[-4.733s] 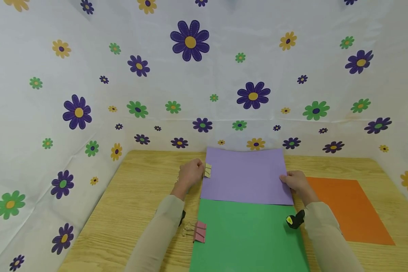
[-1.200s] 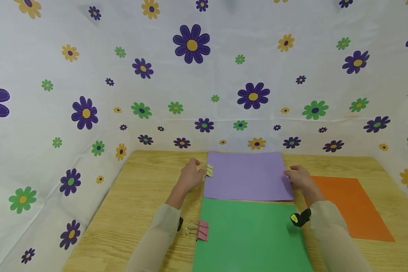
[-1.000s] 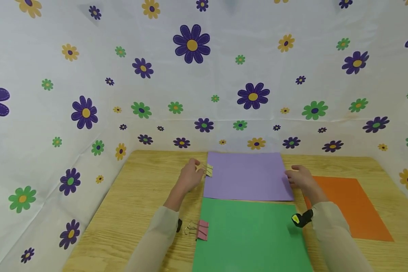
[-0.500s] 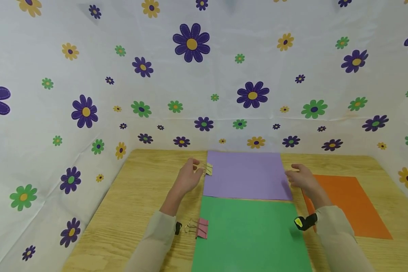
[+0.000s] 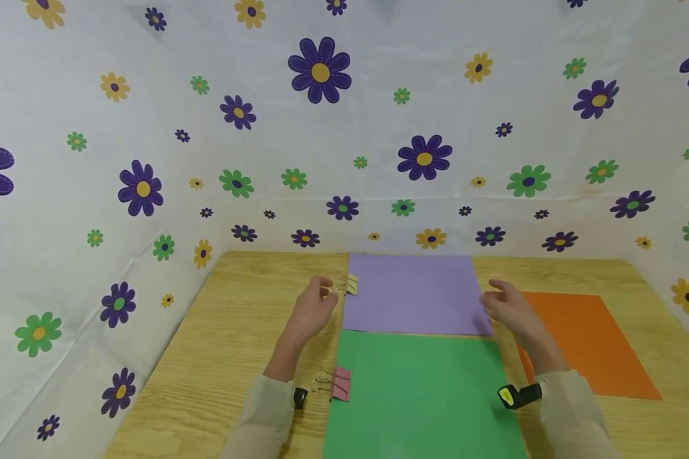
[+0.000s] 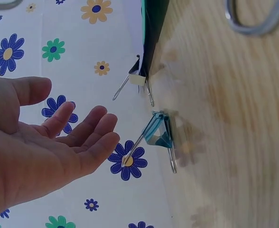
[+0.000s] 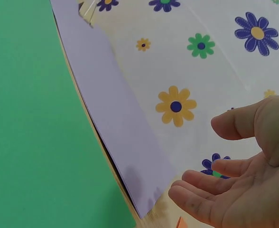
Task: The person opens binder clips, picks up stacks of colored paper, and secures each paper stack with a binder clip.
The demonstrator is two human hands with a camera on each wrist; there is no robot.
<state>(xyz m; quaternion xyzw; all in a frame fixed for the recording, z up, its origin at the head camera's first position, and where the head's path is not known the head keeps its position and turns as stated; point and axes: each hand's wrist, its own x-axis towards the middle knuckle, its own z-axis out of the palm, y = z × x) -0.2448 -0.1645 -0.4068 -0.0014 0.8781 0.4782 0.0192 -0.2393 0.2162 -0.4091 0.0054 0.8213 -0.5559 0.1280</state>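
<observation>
My left hand is held with loosely bent, parted fingers just left of a yellow binder clip. The clip sits on the left edge of a purple sheet, its wire handles pointing left. In the left wrist view, nothing is in the left hand, and a teal binder clip stands near the yellow one. My right hand hovers by the purple sheet's right edge, fingers apart and holding nothing. Nearer to me lies a green sheet with a pink binder clip on its left edge.
An orange sheet lies on the wooden table at the right, partly behind the right forearm. A white flowered cloth rises behind the table and at both sides. A blurred metal loop shows in the left wrist view.
Earlier the left hand gripped the yellow clip's handles and the right hand held the purple sheet's edge. Both have let go and drawn back slightly. The purple sheet now lies flatter.
</observation>
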